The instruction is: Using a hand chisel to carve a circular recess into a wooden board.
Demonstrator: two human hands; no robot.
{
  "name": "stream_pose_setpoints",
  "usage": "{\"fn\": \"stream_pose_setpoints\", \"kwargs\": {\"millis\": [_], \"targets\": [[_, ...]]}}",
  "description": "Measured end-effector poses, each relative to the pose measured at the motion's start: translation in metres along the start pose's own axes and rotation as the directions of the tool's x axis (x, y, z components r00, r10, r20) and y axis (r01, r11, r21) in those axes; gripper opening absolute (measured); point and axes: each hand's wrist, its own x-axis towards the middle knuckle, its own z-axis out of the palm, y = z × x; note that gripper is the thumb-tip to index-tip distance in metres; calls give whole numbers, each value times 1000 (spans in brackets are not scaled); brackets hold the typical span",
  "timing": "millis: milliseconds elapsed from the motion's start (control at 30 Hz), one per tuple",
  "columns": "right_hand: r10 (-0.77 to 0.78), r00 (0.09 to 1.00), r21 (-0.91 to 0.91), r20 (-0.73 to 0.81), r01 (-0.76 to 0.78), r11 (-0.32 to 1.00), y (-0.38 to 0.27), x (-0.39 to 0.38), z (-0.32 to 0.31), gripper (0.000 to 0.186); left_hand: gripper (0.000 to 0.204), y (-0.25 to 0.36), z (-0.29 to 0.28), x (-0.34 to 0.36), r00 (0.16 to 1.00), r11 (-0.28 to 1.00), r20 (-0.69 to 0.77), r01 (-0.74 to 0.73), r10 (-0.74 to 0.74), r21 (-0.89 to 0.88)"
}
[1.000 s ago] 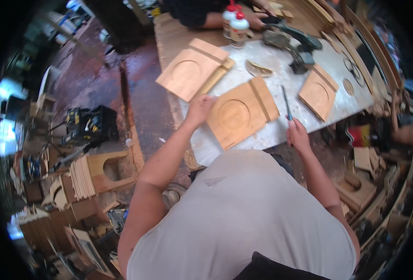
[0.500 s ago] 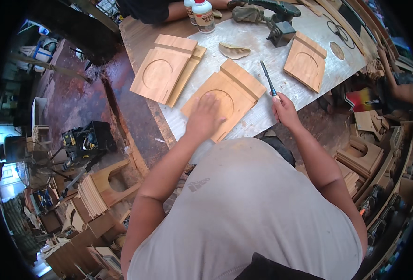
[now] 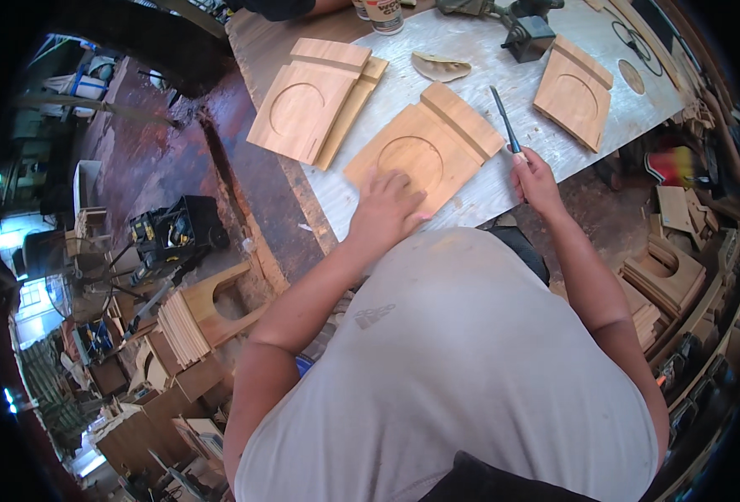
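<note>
A flat wooden board (image 3: 462, 155) with a shallow round recess and a groove across its far end lies in front of me on the pale worktop. My left hand (image 3: 386, 205) rests on its near edge, fingers spread and the tips reaching into the recess. To the right of the board, my right hand (image 3: 537, 180) is closed round the handle of a chisel (image 3: 504, 120). The blade points up and away from me, apart from the board. Two similar boards (image 3: 307, 105) lie overlapped at the left, and another such board (image 3: 572, 94) sits at the right.
Behind the boards are a curved leaf-shaped piece (image 3: 441, 67), a glue bottle (image 3: 384, 15) and a dark power tool (image 3: 527, 38). Another person's arm (image 3: 328, 5) rests at the far edge. A black tool box (image 3: 181, 230) and stacked wooden parts (image 3: 207, 322) stand on the floor at left.
My left hand has slid back from the middle of the recess to the board's near edge. The view has shifted slightly; my right hand still holds the chisel beside the board.
</note>
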Motion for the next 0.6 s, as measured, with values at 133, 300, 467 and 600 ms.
{"fn": "stream_pose_setpoints", "kwargs": {"millis": [133,300,467,600], "targets": [[-1,1000,11,3,1,1000,1,2,-1,37,46,-19,-19,-22,997,997,-19,76,-76,6],[25,1000,-20,5,-25,1000,-2,3,3,37,42,-44,-9,-16,942,975,-248,216,-224,-60],[-29,1000,-14,-7,29,999,14,5,-4,37,45,-94,-56,26,757,955,-590,285,-279,-86],[-39,999,-42,4,39,998,8,6,0,37,52,-193,-75,27,597,793,-597,599,-536,-113]]}}
